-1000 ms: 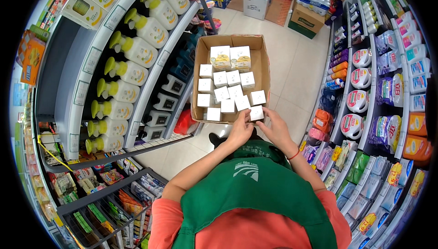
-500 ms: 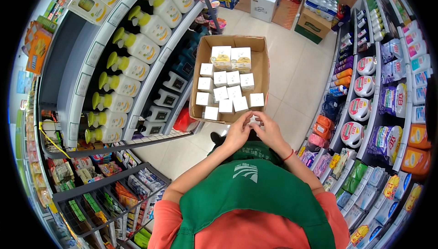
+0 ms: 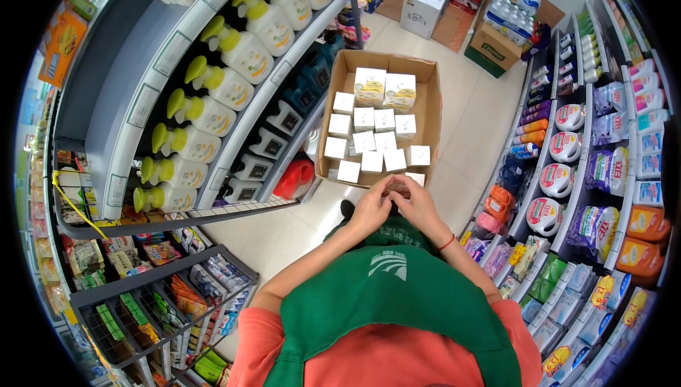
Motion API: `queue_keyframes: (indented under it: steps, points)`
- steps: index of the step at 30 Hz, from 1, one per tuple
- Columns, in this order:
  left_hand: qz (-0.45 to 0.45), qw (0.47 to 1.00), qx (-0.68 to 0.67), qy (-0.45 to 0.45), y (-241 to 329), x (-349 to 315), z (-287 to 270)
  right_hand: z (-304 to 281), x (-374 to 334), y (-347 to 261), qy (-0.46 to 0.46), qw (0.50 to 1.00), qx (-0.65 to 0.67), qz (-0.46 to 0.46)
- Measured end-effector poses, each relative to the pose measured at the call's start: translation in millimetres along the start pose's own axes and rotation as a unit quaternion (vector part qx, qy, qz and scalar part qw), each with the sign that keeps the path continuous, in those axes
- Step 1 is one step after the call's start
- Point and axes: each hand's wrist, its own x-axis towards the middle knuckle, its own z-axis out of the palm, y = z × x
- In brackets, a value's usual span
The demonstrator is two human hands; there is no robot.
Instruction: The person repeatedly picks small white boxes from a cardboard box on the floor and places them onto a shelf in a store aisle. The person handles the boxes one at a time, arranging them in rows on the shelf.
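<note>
My left hand (image 3: 372,207) and my right hand (image 3: 417,202) meet at the near edge of an open cardboard carton (image 3: 428,114). Their fingers are curled inward, with the fingertips close together. Whatever lies between them is hidden. Just beyond my right fingers, a small white box (image 3: 417,177) shows in part. Inside the carton stand several more small white boxes (image 3: 365,141), loosely grouped. Two taller white boxes (image 3: 401,94) with yellow print stand at its far side.
Left, a shelf holds white pump bottles (image 3: 206,113) with yellow-green tops above dark-labelled bottles (image 3: 253,168). A wire rack (image 3: 163,295) of packets stands lower left. Shelves of detergent jugs (image 3: 555,180) and packs line the right. Cartons (image 3: 423,9) stand on the floor ahead.
The carton and shelves have shifted in view, the carton to the right relative to my hands. My fingers have drawn closer together, covering the gap where something white showed.
</note>
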Motion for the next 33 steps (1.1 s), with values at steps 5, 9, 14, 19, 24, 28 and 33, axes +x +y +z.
queue_keyframes:
  steps: [5, 9, 14, 19, 24, 28, 33]
  points:
    - [0.027, 0.999, -0.024, 0.007, -8, 1, -16, 18, 7, -6, 0.015, 0.999, -0.041, 0.023]
    - [0.031, 0.999, -0.025, 0.016, -20, 6, -28, 29, 11, -15, 0.025, 0.998, -0.059, 0.016]
    - [-0.001, 0.999, -0.010, 0.040, -19, 17, -43, 31, 23, -7, 0.039, 0.997, -0.059, 0.036]
    - [0.025, 0.991, 0.042, 0.122, -33, 34, -50, 20, 58, 6, 0.031, 0.994, -0.101, -0.023]
    - [-0.026, 0.986, 0.068, 0.149, -16, 56, -56, 7, 103, 11, 0.017, 0.964, -0.224, -0.140]
    - [-0.061, 0.973, 0.128, 0.181, -24, 76, -50, 1, 133, 24, -0.029, 0.945, -0.258, -0.197]
    - [-0.115, 0.965, 0.150, 0.184, -32, 93, -42, -4, 159, 34, -0.117, 0.906, -0.327, -0.242]
